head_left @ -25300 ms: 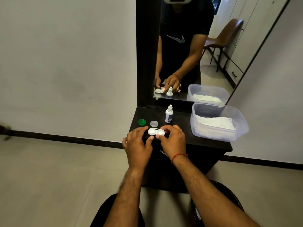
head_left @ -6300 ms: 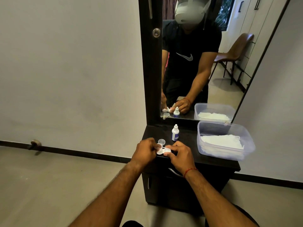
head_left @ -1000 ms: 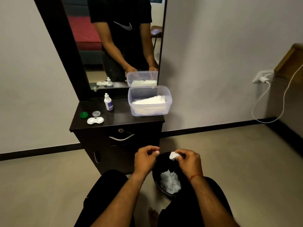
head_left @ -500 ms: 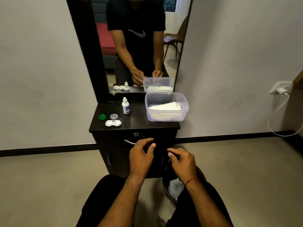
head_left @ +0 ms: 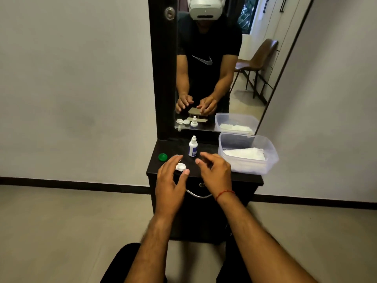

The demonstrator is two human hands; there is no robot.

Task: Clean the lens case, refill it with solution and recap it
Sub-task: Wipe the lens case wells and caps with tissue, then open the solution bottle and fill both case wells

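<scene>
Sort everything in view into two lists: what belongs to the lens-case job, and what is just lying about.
For the job:
- lens case, at the left hand
- solution bottle
- green cap
- tub of tissues

Just lying about:
- mirror
- chair reflected in it
- drawer handle

A: Lens case?
B: White lens case (head_left: 181,166), flat near the front edge of the cabinet top (head_left: 175,147), partly hidden.
A: Cap, bottle?
B: Green cap (head_left: 162,157) off, at its 10 o'clock. White blue-labelled solution bottle (head_left: 193,146) upright at 1 o'clock.
</scene>
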